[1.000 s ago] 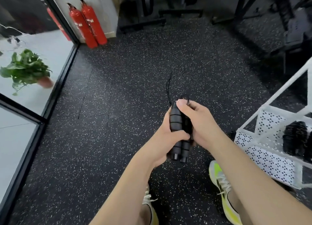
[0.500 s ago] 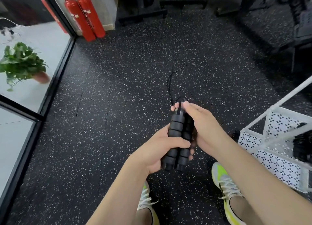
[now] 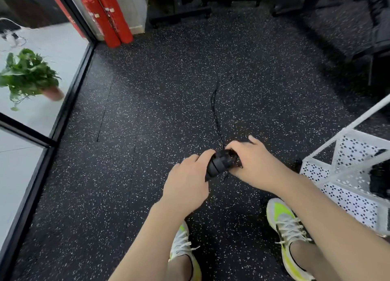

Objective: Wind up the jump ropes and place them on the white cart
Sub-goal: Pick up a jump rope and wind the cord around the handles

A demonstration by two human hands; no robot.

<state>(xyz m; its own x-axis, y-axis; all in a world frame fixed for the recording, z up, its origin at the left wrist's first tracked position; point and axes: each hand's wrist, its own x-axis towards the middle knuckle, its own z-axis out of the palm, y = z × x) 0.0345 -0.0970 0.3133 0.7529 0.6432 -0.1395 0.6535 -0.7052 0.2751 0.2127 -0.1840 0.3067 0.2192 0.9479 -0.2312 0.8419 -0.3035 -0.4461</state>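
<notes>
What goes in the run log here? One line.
left hand: grips jump rope handles | right hand: winding rope | rope tail: on floor | white cart: right

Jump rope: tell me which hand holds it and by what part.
Both. The left hand grips the paired black handles of the jump rope around their lower half; the right hand pinches the cord at the handles' top end.

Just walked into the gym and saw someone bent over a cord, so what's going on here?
A person is winding up a black jump rope. The left hand grips the paired handles, while the right hand works the cord around them. A loose tail of rope lies stretched out on the speckled floor. The white cart stands at the right, with something dark already in it.
</notes>
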